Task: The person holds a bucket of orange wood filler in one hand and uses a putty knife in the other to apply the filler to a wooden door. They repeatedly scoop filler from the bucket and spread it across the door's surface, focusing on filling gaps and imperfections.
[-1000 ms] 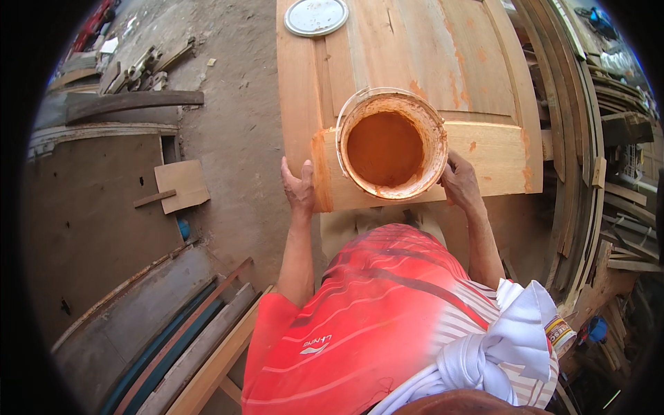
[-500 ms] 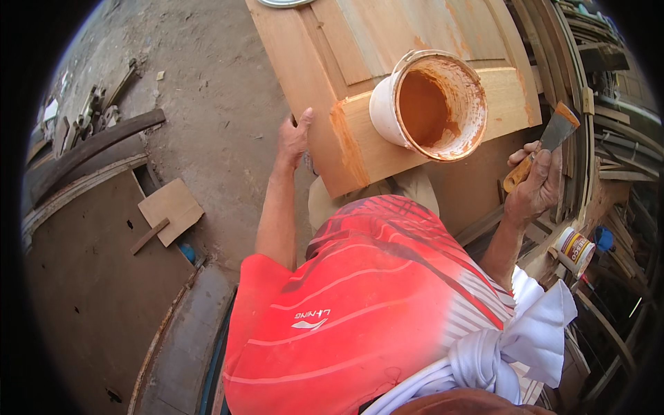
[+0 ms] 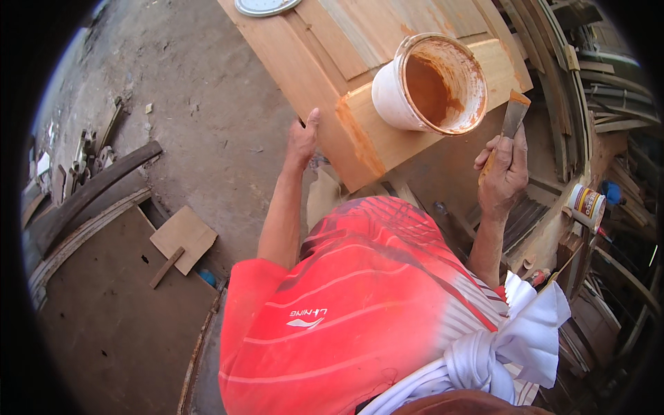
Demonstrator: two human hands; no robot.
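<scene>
The putty knife [image 3: 513,121] is to the right of the bucket [image 3: 393,100], its blade near the rim but apart from it, and it sits in the right hand [image 3: 505,181], which is closed around the handle [image 3: 488,164] with the fingers curled and the blade left free above them. Its long axis runs steeply up the view with a slight lean to the right; the blade end points away from the person's body, its tip edged with orange, and the handle end points back toward the body. The bucket rests on the near end of the wooden door [image 3: 321,104], its open mouth showing orange paste [image 3: 427,88] inside and more smeared up its inner wall. The door's long side stretches beyond the bucket, slanting off toward the left. To the left of the bucket and a little nearer the person, the left hand [image 3: 301,144] is at the door's side edge with the thumb raised along it; the other fingers are mostly hidden, so how tightly they are bent cannot be told. Between that hand and the bucket, an orange band [image 3: 360,142] crosses the wood. Beyond the bucket, to its left, a round pale lid [image 3: 266,5] lies on the door.
</scene>
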